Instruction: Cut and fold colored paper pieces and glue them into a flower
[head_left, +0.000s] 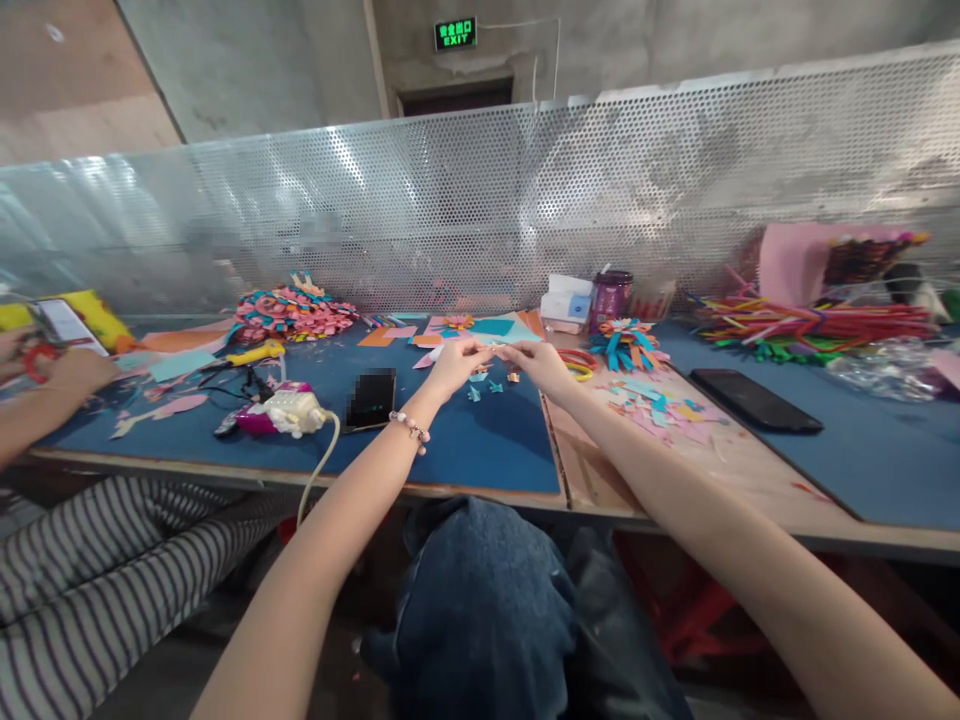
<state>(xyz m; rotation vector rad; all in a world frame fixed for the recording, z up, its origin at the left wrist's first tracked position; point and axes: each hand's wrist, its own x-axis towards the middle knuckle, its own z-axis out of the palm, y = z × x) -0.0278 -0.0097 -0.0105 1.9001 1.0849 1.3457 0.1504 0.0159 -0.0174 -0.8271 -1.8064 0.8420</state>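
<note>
Both my arms reach out over a blue mat (465, 440) on the table. My left hand (456, 362), with a bead bracelet at the wrist, and my right hand (538, 366) meet fingertip to fingertip, pinching a small pale paper piece (495, 346) between them. Under the hands lie several tiny teal and orange paper bits (484, 385). Just beyond them sit a small paper flower (457, 322) and teal and orange sheets (491, 327).
A black phone (371, 398) and a glue gun (289, 408) with its cord lie left of my hands. Another phone (754, 400) lies at right by paper scraps (649, 400). Coloured strips (810, 325) and a paper pile (289, 312) line the mesh screen. A co-worker's hand (71, 370) holds red scissors far left.
</note>
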